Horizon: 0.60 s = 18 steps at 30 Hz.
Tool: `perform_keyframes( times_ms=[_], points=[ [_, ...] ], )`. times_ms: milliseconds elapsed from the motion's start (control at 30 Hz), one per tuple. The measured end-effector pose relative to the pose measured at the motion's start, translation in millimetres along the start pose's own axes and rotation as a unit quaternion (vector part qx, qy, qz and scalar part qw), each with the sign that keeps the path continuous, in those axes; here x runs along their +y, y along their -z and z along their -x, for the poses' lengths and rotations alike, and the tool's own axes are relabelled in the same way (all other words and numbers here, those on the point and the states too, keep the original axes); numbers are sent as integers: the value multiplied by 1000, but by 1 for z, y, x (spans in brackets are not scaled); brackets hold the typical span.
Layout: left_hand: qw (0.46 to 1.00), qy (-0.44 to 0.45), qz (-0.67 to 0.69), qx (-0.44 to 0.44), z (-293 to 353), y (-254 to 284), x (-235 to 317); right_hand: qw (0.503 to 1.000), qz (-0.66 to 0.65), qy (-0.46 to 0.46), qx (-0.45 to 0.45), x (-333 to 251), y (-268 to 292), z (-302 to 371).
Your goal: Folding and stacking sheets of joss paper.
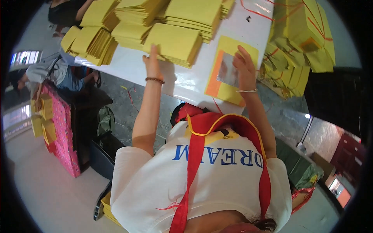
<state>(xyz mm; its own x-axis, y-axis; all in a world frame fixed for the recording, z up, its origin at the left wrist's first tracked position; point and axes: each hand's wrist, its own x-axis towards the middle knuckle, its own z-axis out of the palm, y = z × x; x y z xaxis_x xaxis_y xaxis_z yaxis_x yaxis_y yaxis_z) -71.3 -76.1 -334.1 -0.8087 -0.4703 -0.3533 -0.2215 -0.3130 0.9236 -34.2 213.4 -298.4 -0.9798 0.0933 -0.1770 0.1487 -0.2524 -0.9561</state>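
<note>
My left hand (153, 66) is raised beside the near stack of folded yellow paper pieces (175, 42), its fingers stretched and thumb apart. Whether its fingertips touch the stack, I cannot tell. On the right, my right hand (244, 70) is over a flat yellow sheet (239, 43) with an orange strip (214, 75) along one side. Its fingers are a little bent but apart, with nothing seen between them. A shiny greyish rectangle (226, 72) lies on the sheet, next to those fingers. The sheet rests on the white-covered table (182, 83).
More yellow stacks (134, 13) fill the far side of the table. Yellow bundles tied with red string (299, 35) stand off its right edge. At the left, another person (58, 72) sits near a pink patterned table (58, 128). A dark chair (105, 147) is behind my left arm.
</note>
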Motion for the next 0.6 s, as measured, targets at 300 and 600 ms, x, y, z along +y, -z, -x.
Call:
perform_keyframes(
  times_ms=[300,600],
  points=[
    [957,27,-96,-271,121,-41,-45,979,37,-37,196,30,85,59],
    [923,32,-179,-340,110,-76,-67,990,17,-12,139,58,83,64]
  ],
)
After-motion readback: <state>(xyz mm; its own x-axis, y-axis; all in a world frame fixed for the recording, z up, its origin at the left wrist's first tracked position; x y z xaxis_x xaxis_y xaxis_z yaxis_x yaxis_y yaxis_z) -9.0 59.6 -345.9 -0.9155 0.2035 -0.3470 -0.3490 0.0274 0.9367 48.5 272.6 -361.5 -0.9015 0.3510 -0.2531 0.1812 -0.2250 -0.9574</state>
